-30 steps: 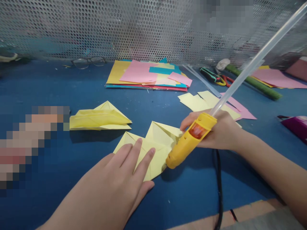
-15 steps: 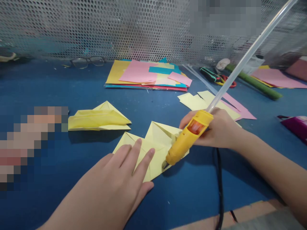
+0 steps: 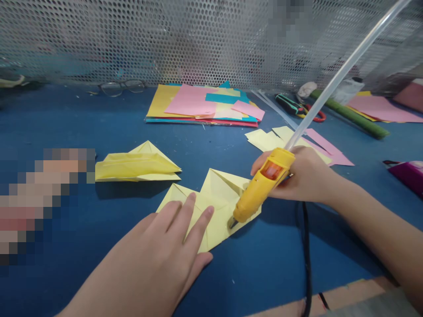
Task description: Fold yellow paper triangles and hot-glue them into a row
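A pale yellow folded paper [image 3: 218, 220] with creases and raised pointed flaps lies on the blue table. Across its left part rests my left hand [image 3: 165, 246], fingers stretched out and pressing the paper flat. My right hand [image 3: 302, 176] is closed around a yellow hot glue gun [image 3: 261, 189], tilted with its nozzle down at the paper's right part. Whether the tip touches the paper, I cannot tell. A long clear glue stick [image 3: 343, 75] sticks out of the gun's rear end. Farther left stands a second yellow folded paper [image 3: 139, 165], a boat-like shape.
Behind are a stack of coloured paper [image 3: 191, 99] and eyeglasses [image 3: 122, 87]. Loose yellow paper pieces [image 3: 264, 140], red-handled scissors [image 3: 317, 114] and a green roll [image 3: 357, 119] lie at the right. The gun's black cord [image 3: 307, 255] hangs toward me. A blurred hand [image 3: 49, 185] shows at left.
The glue gun's nozzle has shifted slightly right and up along the paper with my right hand. My left hand stays in place on the paper.
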Demonstrator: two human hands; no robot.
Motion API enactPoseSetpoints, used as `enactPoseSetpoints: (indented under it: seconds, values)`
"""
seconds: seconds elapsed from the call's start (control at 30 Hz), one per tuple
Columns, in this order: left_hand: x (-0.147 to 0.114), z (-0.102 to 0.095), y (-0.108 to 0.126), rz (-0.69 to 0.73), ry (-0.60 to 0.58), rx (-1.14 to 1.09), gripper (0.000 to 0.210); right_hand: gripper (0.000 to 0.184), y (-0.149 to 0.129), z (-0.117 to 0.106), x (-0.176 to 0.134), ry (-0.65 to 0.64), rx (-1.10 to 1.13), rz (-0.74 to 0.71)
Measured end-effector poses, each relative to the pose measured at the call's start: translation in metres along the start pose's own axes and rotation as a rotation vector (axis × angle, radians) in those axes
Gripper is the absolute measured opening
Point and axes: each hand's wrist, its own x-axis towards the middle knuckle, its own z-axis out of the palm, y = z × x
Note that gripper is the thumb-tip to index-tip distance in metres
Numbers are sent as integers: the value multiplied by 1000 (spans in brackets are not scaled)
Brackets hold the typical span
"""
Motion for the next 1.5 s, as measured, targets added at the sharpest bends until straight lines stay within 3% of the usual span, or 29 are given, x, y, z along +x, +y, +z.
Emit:
enactPoseSetpoints:
  seconds: [0.37,0.67,0.83,1.0,1.17,1.5]
  values:
    - [2,-1,3,-13,-13,7,52,18,-2,-3,1,24,-7,-124]
    - [1,-2,1,-2,-20,-3,56,22,0,-4,1,-14,-25,-131]
    - [1,-2,2,4,-17,12,53,20,4,-2,-1,9,-27,-144]
    - [3,-5,1,-12,-51,-24,64,20,8,2,-4,60,-6,-158]
    - [3,-3,1,23,-19,19,54,21,8,2,-4,40,-11,-148]
    - [1,-4,0,29,-31,24,56,21,2,-4,2,36,-36,-200]
